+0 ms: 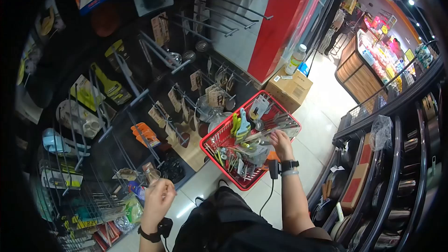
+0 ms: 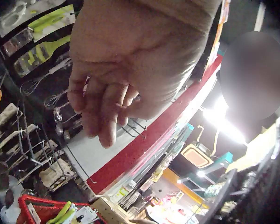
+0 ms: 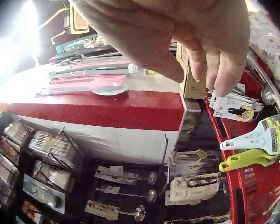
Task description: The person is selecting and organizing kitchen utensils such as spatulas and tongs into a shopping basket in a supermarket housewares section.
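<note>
My right hand (image 1: 282,144) hovers over the right side of a red shopping basket (image 1: 208,155), fingers pointing down and loosely bent. Between its fingers nothing shows in the right wrist view. Inside the basket lie a light-blue-handled grater (image 3: 252,140), a green-handled tool (image 3: 242,161), and several carded and metal kitchen tools. My left hand (image 1: 159,197) hangs left of the basket, near the lower display hooks. In the left wrist view its fingers (image 2: 107,133) curl loosely around nothing.
A dark wall of long metal hooks (image 1: 161,56) holds carded utensils on the left, including orange tools (image 1: 145,134). Behind the basket stands a cardboard box (image 1: 291,88) bearing a bottle (image 1: 296,59). Shelves of pans (image 1: 402,184) line the right side.
</note>
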`<state>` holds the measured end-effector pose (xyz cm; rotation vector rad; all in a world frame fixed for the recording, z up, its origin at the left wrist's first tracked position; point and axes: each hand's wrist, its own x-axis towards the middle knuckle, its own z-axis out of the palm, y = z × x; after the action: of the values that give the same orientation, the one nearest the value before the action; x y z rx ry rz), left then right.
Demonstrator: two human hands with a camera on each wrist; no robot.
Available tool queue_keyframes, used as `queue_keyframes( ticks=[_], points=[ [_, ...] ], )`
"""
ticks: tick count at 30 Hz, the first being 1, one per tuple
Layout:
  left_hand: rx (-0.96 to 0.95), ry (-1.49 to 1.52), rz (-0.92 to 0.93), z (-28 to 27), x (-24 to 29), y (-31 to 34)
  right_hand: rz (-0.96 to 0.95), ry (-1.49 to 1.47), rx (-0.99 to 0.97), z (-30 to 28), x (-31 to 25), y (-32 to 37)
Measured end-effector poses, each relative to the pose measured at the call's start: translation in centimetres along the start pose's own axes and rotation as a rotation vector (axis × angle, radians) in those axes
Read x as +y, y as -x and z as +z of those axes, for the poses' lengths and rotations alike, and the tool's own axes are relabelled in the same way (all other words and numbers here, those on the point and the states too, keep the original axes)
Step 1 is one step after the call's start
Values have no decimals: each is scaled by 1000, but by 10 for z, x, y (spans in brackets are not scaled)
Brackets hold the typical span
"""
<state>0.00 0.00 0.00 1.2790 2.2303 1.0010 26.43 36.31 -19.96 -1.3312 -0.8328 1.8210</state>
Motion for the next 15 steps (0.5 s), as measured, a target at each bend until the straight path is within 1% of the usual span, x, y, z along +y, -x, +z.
queue_keyframes(
  ticks=[2,3,5,6,7,8,9,10,11,13,14,15],
  points=[
    [-79,132,-98,10,-6,5,-64,21,-14,13,-2,-15],
    [-104,134,-143,21,5,2,-6,68,-6,4,1,-32],
    [-86,31,-8,25,6,-6,24,212,52,12,18,-85],
    [-97,19,-6,32,-1,-19,-57,286,95,18,15,-128],
    [-92,17,-14,34,-4,-19,-53,289,88,11,28,-154],
    [-108,-14,-18,34,-6,-17,-137,476,183,3,43,-175],
    [-107,-43,-6,37,-9,-23,-246,656,274,8,41,-198],
    [-93,-34,-53,39,-9,-23,-270,675,327,16,32,-194],
    [-86,-38,-63,40,-7,-24,-311,771,360,24,23,-191],
    [-66,-23,-168,44,-6,-30,-351,873,376,29,16,-212],
    [-68,-20,-231,46,-4,-30,-350,869,366,29,17,-218],
    [-63,-27,-244,48,-1,-31,-391,870,371,27,24,-230]
  ],
)
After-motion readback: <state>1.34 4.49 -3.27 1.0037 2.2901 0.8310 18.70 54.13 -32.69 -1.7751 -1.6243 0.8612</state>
